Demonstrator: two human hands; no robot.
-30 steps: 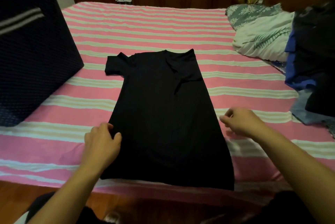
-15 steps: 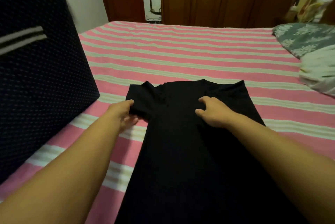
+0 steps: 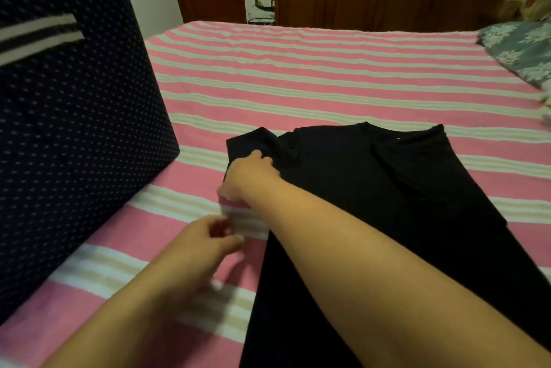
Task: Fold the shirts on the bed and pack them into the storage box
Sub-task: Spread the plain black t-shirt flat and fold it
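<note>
At the left of the frame the dark dotted storage box (image 3: 77, 129) stands on the pink striped bed (image 3: 313, 75), its near corner close to the shirt's sleeve but apart from it. Low and left of centre the left hand (image 3: 205, 245) hovers over the sheet just beside the shirt's edge, fingers loosely curled and holding nothing, though blur softens them. Above it, near the middle, the right hand (image 3: 249, 177) reaches across and grips the left sleeve (image 3: 250, 141) of the black shirt (image 3: 387, 203), which lies flat, collar toward the upper frame, its right side apparently already turned in. At the far right a floral pillow (image 3: 518, 51) sits at the bed's edge. The risk: with only one hand on the cloth, pulling the sleeve over could drag the body askew and bunch the shoulder
</note>
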